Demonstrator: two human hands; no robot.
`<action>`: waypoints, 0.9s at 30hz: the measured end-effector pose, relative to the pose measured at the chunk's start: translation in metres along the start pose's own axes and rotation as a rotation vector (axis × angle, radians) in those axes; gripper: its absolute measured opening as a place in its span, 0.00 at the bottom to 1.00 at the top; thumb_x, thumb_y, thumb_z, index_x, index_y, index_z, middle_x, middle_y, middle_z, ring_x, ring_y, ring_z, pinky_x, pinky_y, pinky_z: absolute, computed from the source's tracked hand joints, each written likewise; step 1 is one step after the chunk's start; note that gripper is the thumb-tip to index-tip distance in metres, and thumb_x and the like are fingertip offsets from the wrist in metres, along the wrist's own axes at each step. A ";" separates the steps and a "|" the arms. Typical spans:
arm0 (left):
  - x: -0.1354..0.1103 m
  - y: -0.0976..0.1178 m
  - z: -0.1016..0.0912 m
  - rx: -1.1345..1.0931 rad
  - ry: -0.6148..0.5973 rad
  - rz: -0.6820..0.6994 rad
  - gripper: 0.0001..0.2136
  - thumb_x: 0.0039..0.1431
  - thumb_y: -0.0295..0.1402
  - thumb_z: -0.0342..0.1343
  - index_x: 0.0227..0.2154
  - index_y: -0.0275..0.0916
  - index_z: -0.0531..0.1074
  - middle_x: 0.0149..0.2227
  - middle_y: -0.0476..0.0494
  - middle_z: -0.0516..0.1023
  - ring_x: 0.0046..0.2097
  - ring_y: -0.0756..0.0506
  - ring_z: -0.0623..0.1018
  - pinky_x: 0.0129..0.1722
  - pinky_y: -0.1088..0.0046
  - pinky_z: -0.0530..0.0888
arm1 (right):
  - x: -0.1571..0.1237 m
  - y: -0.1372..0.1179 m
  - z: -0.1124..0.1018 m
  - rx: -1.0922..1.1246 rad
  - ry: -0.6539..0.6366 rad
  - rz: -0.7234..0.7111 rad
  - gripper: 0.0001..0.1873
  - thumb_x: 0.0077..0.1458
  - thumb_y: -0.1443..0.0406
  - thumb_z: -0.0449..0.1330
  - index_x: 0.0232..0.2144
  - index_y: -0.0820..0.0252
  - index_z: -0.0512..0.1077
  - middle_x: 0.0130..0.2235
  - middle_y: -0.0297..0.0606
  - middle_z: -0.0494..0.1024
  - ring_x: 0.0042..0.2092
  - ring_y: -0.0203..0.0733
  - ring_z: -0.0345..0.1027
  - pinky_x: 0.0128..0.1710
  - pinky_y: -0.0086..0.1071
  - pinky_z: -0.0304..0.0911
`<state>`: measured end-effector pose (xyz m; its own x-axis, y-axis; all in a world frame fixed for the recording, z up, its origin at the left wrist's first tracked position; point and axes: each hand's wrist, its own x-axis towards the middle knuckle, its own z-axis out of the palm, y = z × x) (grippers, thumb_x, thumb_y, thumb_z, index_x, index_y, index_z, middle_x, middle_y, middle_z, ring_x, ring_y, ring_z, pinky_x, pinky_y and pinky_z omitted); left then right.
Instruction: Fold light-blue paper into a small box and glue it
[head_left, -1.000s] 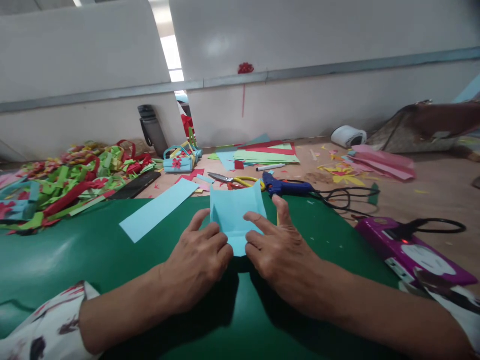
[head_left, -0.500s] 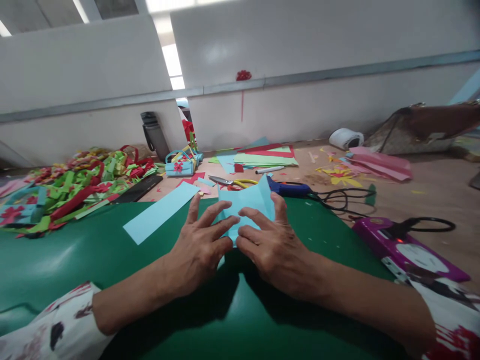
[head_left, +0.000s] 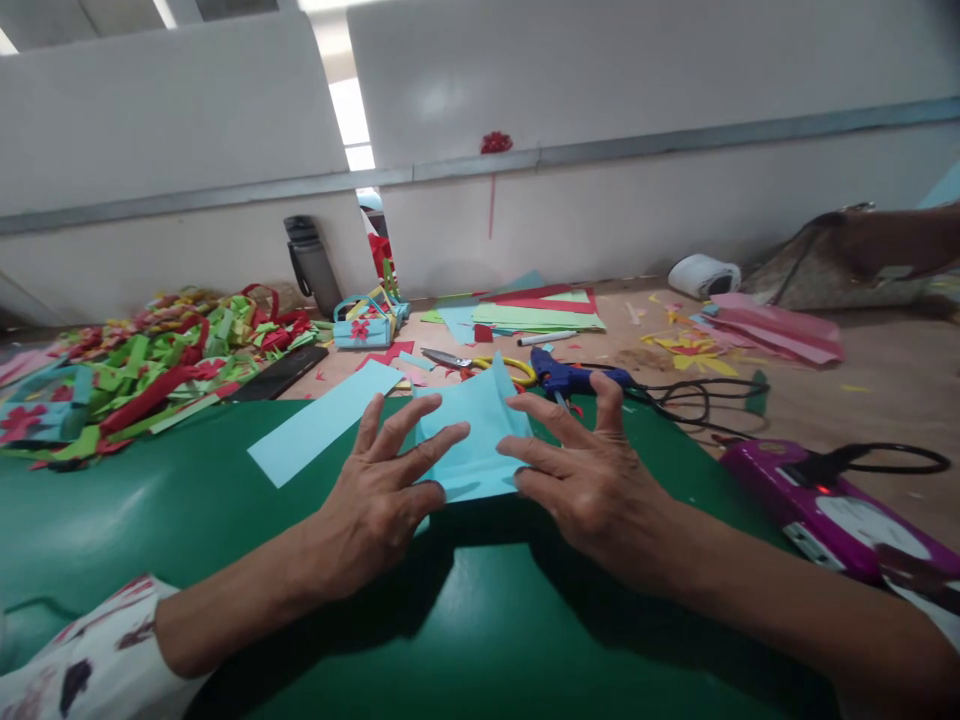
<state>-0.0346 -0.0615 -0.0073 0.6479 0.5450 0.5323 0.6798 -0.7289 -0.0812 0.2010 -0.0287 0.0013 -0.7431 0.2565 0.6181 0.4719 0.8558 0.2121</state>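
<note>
Left fingers (head_left: 429,457) and right fingers (head_left: 538,456) (all spread) touch folded blue paper (head_left: 480,408).

No legible text, numbers or brands; pale patch (head_left: 862,525) on purple power strip (head_left: 761,478) maybe a label, too blurred.

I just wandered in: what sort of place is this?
Likely a craft workspace, judging by the creased light-blue paper sheet, blue pistol-shaped glue gun and heap of green and red strips.
</note>
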 end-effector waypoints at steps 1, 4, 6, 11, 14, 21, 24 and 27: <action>-0.001 -0.001 0.000 0.002 -0.003 0.001 0.13 0.59 0.24 0.48 0.23 0.40 0.73 0.56 0.45 0.68 0.64 0.38 0.50 0.59 0.40 0.42 | 0.000 0.001 0.000 0.009 0.007 -0.001 0.18 0.57 0.75 0.50 0.19 0.61 0.68 0.34 0.33 0.78 0.55 0.50 0.60 0.56 0.59 0.31; -0.002 -0.003 0.000 0.009 0.008 0.004 0.13 0.59 0.25 0.48 0.23 0.40 0.73 0.56 0.46 0.68 0.64 0.38 0.50 0.59 0.41 0.43 | 0.002 0.004 -0.001 0.016 0.012 -0.005 0.17 0.57 0.74 0.52 0.18 0.61 0.67 0.33 0.34 0.76 0.53 0.49 0.62 0.56 0.58 0.35; -0.002 -0.005 0.001 0.010 0.021 -0.001 0.13 0.59 0.26 0.48 0.22 0.40 0.73 0.56 0.46 0.69 0.64 0.38 0.50 0.59 0.41 0.44 | 0.003 0.005 -0.002 -0.007 0.002 0.000 0.16 0.56 0.73 0.53 0.18 0.61 0.67 0.32 0.35 0.75 0.50 0.48 0.64 0.55 0.58 0.38; 0.003 0.001 0.007 -0.003 0.032 -0.061 0.13 0.58 0.26 0.48 0.21 0.39 0.74 0.56 0.43 0.68 0.64 0.36 0.51 0.58 0.41 0.46 | 0.005 -0.002 0.001 -0.075 -0.048 0.030 0.08 0.56 0.68 0.56 0.25 0.62 0.71 0.44 0.46 0.74 0.54 0.54 0.59 0.54 0.61 0.38; 0.010 0.011 0.011 -0.047 0.057 -0.074 0.13 0.58 0.25 0.49 0.23 0.40 0.75 0.57 0.43 0.66 0.64 0.36 0.51 0.58 0.41 0.47 | 0.005 -0.010 0.008 0.001 -0.057 -0.014 0.09 0.57 0.70 0.54 0.28 0.60 0.72 0.44 0.43 0.74 0.56 0.52 0.56 0.56 0.60 0.35; 0.010 0.019 0.005 -0.135 0.075 -0.065 0.09 0.57 0.24 0.51 0.26 0.39 0.75 0.56 0.42 0.67 0.63 0.35 0.53 0.57 0.42 0.54 | 0.002 -0.011 0.007 0.033 0.007 0.005 0.14 0.56 0.74 0.51 0.22 0.61 0.69 0.40 0.39 0.74 0.56 0.50 0.56 0.56 0.59 0.32; 0.006 0.015 0.003 -0.155 0.067 -0.072 0.09 0.56 0.22 0.52 0.26 0.39 0.74 0.56 0.42 0.68 0.62 0.34 0.54 0.57 0.42 0.54 | 0.000 -0.008 0.005 0.032 -0.017 0.002 0.13 0.56 0.73 0.51 0.22 0.61 0.69 0.42 0.39 0.74 0.57 0.50 0.55 0.55 0.60 0.32; 0.003 0.011 0.004 -0.173 0.054 -0.058 0.08 0.56 0.21 0.52 0.25 0.38 0.72 0.56 0.43 0.67 0.62 0.34 0.54 0.57 0.43 0.56 | 0.000 -0.005 0.006 0.032 -0.017 -0.001 0.13 0.56 0.74 0.51 0.22 0.61 0.69 0.42 0.39 0.74 0.57 0.51 0.55 0.55 0.60 0.33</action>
<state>-0.0233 -0.0662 -0.0099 0.5871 0.5683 0.5765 0.6430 -0.7600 0.0944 0.1965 -0.0302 -0.0042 -0.7515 0.2631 0.6050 0.4562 0.8697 0.1885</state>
